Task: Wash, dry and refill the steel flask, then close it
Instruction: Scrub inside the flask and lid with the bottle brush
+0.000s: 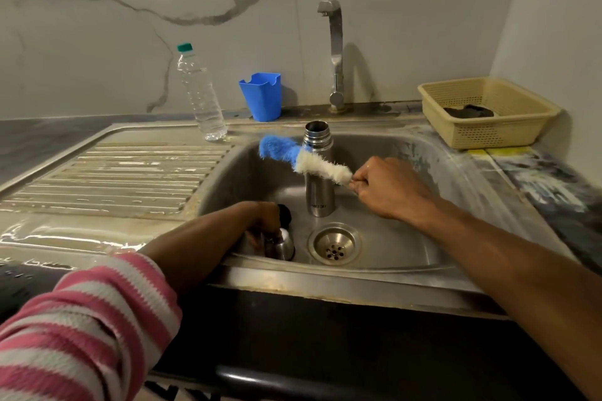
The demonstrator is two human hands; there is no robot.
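My right hand (387, 187) grips the brush (303, 161); my left hand (265, 221) holds the cap (281, 246) low in the sink (423, 238). The flask (319, 172) stands open and unheld near the drain (335, 246). Brushing it like this could tip it over, I think.

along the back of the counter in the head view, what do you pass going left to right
water bottle → blue cup → tap → beige basket
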